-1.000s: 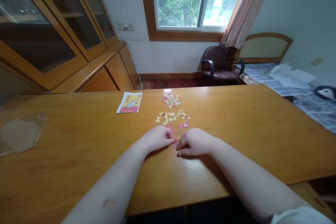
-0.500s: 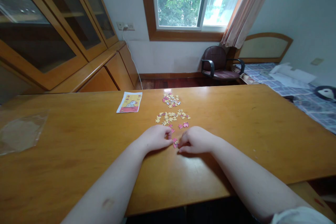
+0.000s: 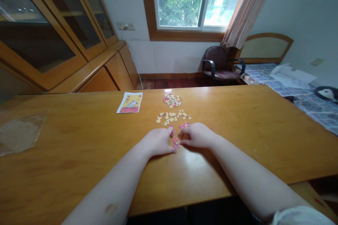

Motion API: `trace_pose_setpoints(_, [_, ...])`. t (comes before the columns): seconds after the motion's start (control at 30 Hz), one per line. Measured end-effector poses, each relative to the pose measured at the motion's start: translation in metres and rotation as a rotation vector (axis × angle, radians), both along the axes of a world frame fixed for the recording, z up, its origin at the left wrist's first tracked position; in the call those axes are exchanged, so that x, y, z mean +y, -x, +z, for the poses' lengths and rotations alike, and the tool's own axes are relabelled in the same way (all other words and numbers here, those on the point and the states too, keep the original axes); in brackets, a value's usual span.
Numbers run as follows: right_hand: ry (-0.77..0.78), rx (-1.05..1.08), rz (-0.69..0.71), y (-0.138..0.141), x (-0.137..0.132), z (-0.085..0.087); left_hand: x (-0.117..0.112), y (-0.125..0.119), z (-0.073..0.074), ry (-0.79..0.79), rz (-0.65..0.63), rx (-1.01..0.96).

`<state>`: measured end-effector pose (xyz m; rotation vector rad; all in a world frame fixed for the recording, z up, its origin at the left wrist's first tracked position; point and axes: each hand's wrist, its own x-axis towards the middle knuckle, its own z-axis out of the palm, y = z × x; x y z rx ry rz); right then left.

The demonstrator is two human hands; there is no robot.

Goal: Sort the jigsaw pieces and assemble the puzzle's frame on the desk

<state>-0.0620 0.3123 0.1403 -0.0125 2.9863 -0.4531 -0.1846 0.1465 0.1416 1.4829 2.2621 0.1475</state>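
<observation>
Both my forearms rest on a wooden table. My left hand lies with its fingers curled and its fingertips at a small pink piece; what it grips is hidden. My right hand is also curled, pinching at the edge of a pink puzzle piece that lies on the table between the two hands. Just beyond the hands is a spread of loose yellow and pink puzzle pieces. A second small pile sits farther back.
A picture card lies at the table's far left of centre. A clear plastic bag lies at the left edge. Beyond the table are wooden cabinets, an armchair under the window, and a bed on the right.
Both hands have slid a little farther from me, toward the loose pieces. The pink piece between them now shows more fully. Nothing else has moved.
</observation>
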Motion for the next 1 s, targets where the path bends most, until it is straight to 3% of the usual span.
trace_pose_setpoints(0.77, [0.101, 0.034, 0.085, 0.0001, -0.0028, -0.0098, 0.0000, -0.0019, 0.0042, -0.058, -0.033, -0.007])
trace_pose_setpoints(1.0, [0.030, 0.052, 0.027, 0.0002, -0.0056, -0.0069, 0.0002, -0.0008, 0.0006, -0.070, -0.037, -0.023])
